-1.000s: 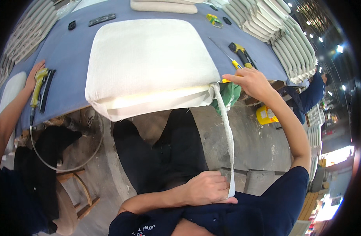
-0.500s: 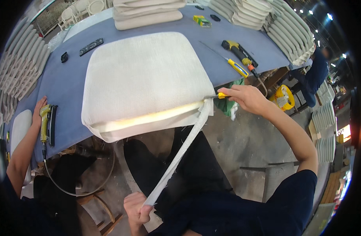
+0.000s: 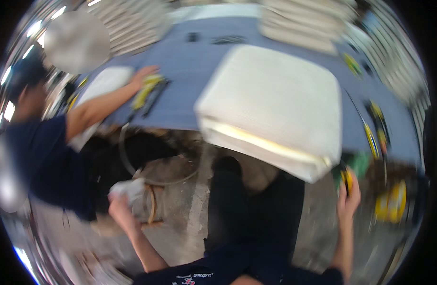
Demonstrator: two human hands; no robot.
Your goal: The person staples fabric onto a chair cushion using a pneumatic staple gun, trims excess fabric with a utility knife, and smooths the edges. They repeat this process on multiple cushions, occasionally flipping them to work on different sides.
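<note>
The left hand (image 3: 121, 202) is raised below and well to the left of the cushion (image 3: 275, 104), its fingers closed around a bunched wad of white fabric (image 3: 129, 187); the forearm rises to it from the lower edge. The right hand (image 3: 348, 197) sits just below the cushion's near right corner, fingers wrapped around a tool with a yellow and black handle (image 3: 346, 179), the forearm standing nearly straight up beneath it. The picture is blurred, so finer detail of either grip cannot be told. The cushion is a thick, square, off-white pad with rounded corners; its near edge overhangs the front of the desk (image 3: 190, 80), and a pale yellowish band runs along that near side face. The desk is covered in blue-grey cloth. To the cushion's right, on the desk, lie tools with yellow handles (image 3: 373, 128). To its left, another person's hand (image 3: 145, 76) rests on a yellow and black tool (image 3: 149, 88), beside a second white pad (image 3: 102, 92). Beyond the cushion stand stacks of pale pads (image 3: 304, 23). Under the desk's edge the floor (image 3: 194, 204) is grey concrete.
</note>
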